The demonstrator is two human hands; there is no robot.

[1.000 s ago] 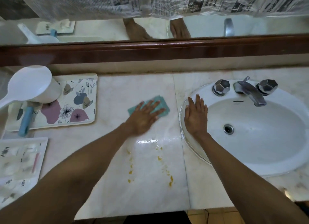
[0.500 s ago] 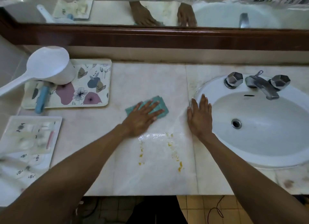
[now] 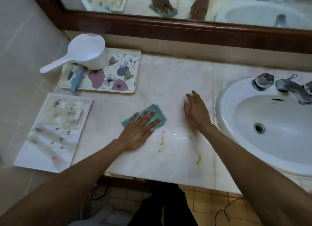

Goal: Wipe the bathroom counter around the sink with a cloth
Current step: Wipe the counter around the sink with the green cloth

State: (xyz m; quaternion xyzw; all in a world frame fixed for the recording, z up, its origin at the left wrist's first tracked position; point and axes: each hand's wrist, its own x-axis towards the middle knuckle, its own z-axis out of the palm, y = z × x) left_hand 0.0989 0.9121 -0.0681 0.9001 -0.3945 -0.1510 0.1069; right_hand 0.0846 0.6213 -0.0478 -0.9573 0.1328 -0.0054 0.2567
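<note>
A folded teal cloth (image 3: 159, 113) lies flat on the pale marble counter (image 3: 172, 77), left of the white oval sink (image 3: 249, 151). My left hand (image 3: 137, 129) presses down on the cloth with fingers spread over it. Open and flat, my right hand (image 3: 195, 111) rests on the counter just left of the sink rim and holds nothing. Yellow-orange specks (image 3: 198, 159) and a wet sheen lie on the marble between my two forearms, near the front edge.
A floral tray (image 3: 121, 77) at the back left carries a white dipper (image 3: 84, 54) and a blue-handled item (image 3: 76, 81). A white tray of toiletries (image 3: 50, 133) sits at the left edge. Chrome faucet and knobs (image 3: 287, 86) stand behind the basin. A wood-framed mirror runs along the back.
My left hand has slid the cloth leftward and toward me across the counter. My right hand has left the sink rim and now lies on the marble. The view has shifted left.
</note>
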